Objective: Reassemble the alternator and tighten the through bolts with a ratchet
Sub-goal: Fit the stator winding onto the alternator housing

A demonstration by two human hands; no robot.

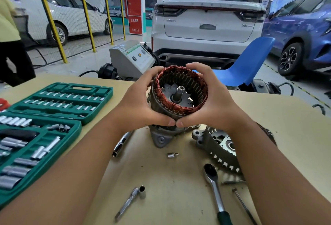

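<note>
The alternator stator (180, 107), a ring of copper windings, sits around the rotor shaft (180, 90) on the rear housing (161, 138) at the table's middle. My left hand (138, 103) grips the stator's left side and my right hand (209, 103) grips its right side, thumbs meeting at the front. The other grey housing half (217, 150) lies to the right, partly under my right forearm. A ratchet (214, 183) with a green handle lies in front. Long through bolts (242, 204) lie beside it.
An open green socket set case (44, 126) fills the table's left. An extension bar (121, 143), a small socket (172, 155) and a sliding bar with socket (131, 199) lie loose. A blue chair (249, 63), a grey machine (130, 58) and parked cars stand beyond the table.
</note>
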